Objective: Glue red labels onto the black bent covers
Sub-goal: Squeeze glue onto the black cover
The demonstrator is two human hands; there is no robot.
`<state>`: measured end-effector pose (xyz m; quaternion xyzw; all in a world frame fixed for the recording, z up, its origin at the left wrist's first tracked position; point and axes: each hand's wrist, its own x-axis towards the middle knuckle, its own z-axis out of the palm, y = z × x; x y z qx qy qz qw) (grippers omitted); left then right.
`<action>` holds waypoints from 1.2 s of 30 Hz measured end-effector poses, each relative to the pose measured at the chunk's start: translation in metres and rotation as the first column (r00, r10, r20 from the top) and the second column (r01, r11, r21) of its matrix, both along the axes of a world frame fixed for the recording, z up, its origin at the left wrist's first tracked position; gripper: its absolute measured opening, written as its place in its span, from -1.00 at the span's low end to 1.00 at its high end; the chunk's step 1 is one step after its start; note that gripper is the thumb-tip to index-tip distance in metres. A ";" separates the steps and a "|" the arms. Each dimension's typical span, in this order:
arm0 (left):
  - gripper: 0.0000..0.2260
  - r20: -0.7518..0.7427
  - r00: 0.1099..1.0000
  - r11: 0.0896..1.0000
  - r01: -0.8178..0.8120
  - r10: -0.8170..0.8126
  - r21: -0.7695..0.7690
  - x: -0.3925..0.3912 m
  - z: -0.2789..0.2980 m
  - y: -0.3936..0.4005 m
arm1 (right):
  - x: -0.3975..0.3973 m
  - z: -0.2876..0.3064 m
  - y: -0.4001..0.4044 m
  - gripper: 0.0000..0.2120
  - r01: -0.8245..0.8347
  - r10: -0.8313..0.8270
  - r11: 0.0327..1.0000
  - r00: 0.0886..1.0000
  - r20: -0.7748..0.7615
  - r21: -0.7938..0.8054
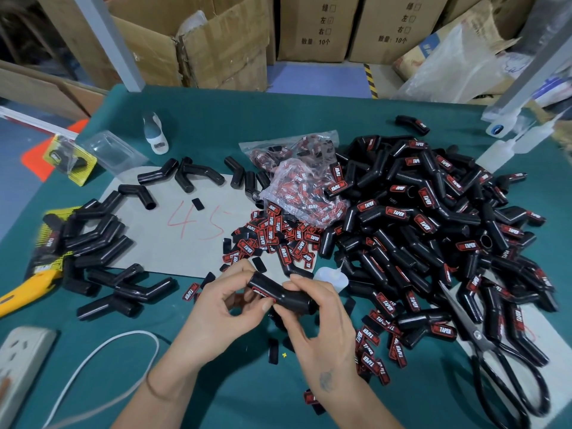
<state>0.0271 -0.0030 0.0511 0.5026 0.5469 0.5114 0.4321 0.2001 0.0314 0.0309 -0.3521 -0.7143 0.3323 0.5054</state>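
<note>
I hold one black bent cover [286, 294] above the green table [216, 119], in front of me. My left hand [223, 308] pinches a red label [263, 293] against the cover's near side with thumb and fingers. My right hand [312, 317] grips the cover's right half. Loose red labels [278, 239] lie in a heap just beyond my hands. A small white glue bottle [329, 277] lies right of the cover. Plain black covers [102, 243] sit at the left; a big pile of labelled covers [433, 227] fills the right.
Large black scissors [501, 360] lie at the right front. A white power strip [21, 357] with its cable sits at the left front, a yellow knife [28, 289] beside it. Clear bags of labels [297, 181], a grey card [185, 224] and cartons behind.
</note>
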 end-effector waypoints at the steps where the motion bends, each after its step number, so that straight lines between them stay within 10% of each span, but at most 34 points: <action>1: -0.94 0.016 1.000 1.000 0.002 -0.002 -0.009 0.000 -0.001 0.000 | 0.000 0.002 0.000 -0.62 0.003 -0.003 1.000 1.000 -0.002 -0.018; 11: -0.69 0.136 0.990 1.000 0.021 -0.024 0.022 -0.013 -0.005 -0.004 | 0.004 0.024 -0.003 -0.74 -0.217 0.096 0.825 0.963 -0.250 -0.521; 36: -0.73 0.069 0.998 0.995 0.000 -0.007 0.104 -0.012 -0.002 -0.004 | 0.002 0.024 0.003 -0.67 -0.360 0.163 0.650 0.926 -0.341 -0.669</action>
